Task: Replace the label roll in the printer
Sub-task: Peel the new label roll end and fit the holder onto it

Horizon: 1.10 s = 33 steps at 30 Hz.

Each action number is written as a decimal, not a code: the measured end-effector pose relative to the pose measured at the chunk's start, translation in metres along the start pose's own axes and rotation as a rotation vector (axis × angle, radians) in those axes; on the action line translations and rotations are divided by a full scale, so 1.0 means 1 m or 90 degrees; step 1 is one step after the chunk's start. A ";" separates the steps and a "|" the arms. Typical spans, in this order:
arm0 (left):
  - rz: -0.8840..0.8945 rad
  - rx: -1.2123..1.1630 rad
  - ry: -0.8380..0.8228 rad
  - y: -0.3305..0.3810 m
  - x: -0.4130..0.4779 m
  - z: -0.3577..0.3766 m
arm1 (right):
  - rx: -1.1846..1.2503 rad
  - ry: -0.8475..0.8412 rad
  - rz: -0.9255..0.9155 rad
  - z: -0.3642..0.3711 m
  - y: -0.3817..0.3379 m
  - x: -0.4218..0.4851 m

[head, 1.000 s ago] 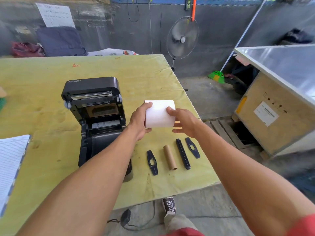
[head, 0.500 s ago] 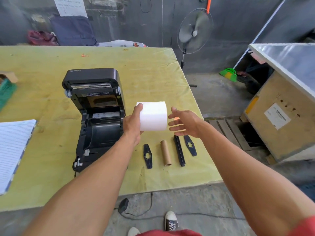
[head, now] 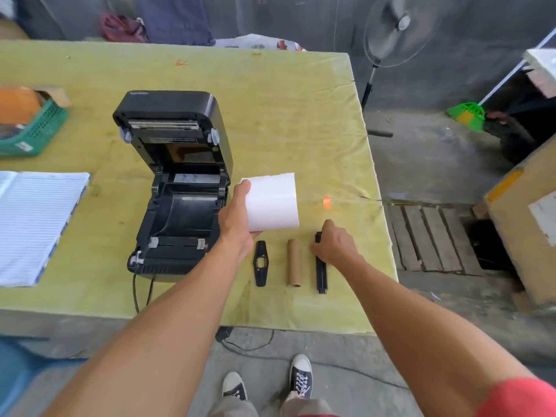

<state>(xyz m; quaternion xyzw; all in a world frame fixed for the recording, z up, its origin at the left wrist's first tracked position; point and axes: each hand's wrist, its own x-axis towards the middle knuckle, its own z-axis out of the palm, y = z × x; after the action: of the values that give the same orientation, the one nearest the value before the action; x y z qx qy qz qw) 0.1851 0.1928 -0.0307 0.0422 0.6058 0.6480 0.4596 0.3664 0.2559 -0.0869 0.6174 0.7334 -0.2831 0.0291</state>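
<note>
The black label printer [head: 180, 188] stands on the yellow-green table [head: 285, 115] with its lid up and its roll bay bare. My left hand [head: 237, 221] holds a white label roll [head: 272, 203] just right of the printer, above the table. On the table below it lie a black roll guide [head: 260, 263], an empty cardboard core [head: 294, 263] and a black spindle bar [head: 321, 275]. My right hand [head: 334, 246] rests on the bar's far end with its fingers curled around it. A second guide seen earlier is hidden under that hand.
A lined notebook [head: 39, 224] and a green basket [head: 33, 127] lie at the left. A bit of orange tape [head: 327, 202] sits near the table's right edge. The printer's cable [head: 137, 293] hangs over the front edge. A fan [head: 397, 28] and a wooden crate [head: 523, 230] stand to the right.
My right hand let go of the label roll and dropped down onto the black spindle bar. My left hand keeps the roll alone. The camera tilted further down.
</note>
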 end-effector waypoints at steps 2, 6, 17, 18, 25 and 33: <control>0.000 -0.003 0.003 0.002 0.000 -0.002 | 0.024 0.006 0.007 0.002 0.000 0.002; -0.006 0.011 0.002 0.009 0.001 -0.003 | 0.128 0.029 0.050 -0.015 -0.003 0.006; 0.015 0.021 0.023 0.051 0.001 0.010 | 0.902 0.269 0.150 -0.120 -0.035 0.003; 0.018 0.024 0.016 0.055 0.001 0.012 | 0.933 0.276 0.135 -0.123 -0.044 -0.001; 0.020 0.004 -0.016 0.080 0.002 0.019 | 0.958 0.340 0.137 -0.116 -0.077 -0.011; 0.021 0.020 -0.064 0.091 0.001 0.019 | 0.992 0.373 0.111 -0.119 -0.087 -0.026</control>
<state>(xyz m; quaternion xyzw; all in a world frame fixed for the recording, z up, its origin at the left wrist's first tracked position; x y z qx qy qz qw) 0.1464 0.2222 0.0492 0.0919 0.5912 0.6429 0.4783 0.3289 0.2797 0.0561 0.5637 0.2555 -0.5340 -0.5760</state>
